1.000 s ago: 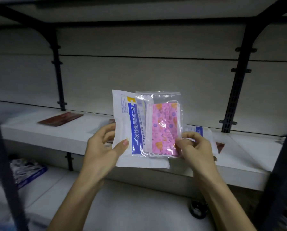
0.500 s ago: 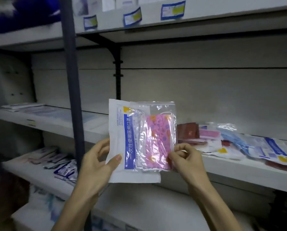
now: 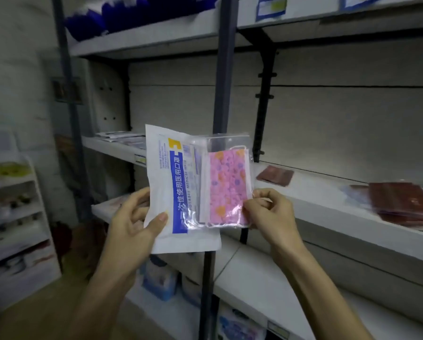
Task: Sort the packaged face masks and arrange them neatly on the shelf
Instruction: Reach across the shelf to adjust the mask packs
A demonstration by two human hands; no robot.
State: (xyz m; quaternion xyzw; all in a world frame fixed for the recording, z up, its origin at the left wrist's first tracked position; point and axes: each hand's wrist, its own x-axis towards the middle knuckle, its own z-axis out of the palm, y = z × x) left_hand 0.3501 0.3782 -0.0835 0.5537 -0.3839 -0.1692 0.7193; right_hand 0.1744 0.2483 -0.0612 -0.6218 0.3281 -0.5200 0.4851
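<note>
Two packaged face masks are held upright in front of a grey shelf upright (image 3: 224, 69), fanned so that both fronts are shown. The white packet (image 3: 171, 192), printed with a blue vertical band of white characters and a yellow tab near its top, is gripped at its lower left edge by the left hand (image 3: 134, 222), with the thumb pressed across the front and the fingers curled behind. Overlapped on its right half is a clear plastic sleeve (image 3: 226, 185), in which a pink mask patterned with orange and purple spots is enclosed; a white ear loop is seen at the top of the sleeve, and glare is caught along its lower edge. The sleeve's lower right corner is pinched by the right hand (image 3: 271, 214), whose fingers are curled in towards the palm. The two hands are kept apart, one at each side of the pair. On the middle shelf (image 3: 328, 212) to the right, a single dark red packet (image 3: 275, 175) is laid flat, and farther right a stack of dark red packets (image 3: 406, 202) is seen, blurred. Blue-wrapped goods (image 3: 102, 18) are stored on the top shelf at far left, and blurred blue and white packs (image 3: 161, 278) are kept on the lower shelf.
</note>
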